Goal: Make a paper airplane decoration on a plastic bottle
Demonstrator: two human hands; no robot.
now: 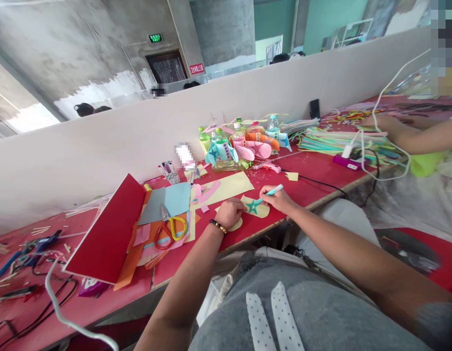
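Observation:
My right hand (279,199) grips a light blue marker (273,190), its tip over a teal star (253,206) on a pale yellow paper cutout (263,211). The curled fingers of my left hand (230,213) hold the left edge of that cutout on the red table. Part of another pale yellow paper piece (236,225) shows under my left hand. Scissors (170,229) with red and yellow handles lie on coloured paper to the left. A pale yellow sheet (229,189) with pink scraps lies behind my hands.
Decorated plastic bottles (226,151) stand by the white partition (138,126). A pink glue gun (267,166) trails a black cord. A red board (108,229) stands upright at left. A pen cup (172,176) stands behind the paper. At right, another person's arm (423,136) reaches over coloured strips (328,139).

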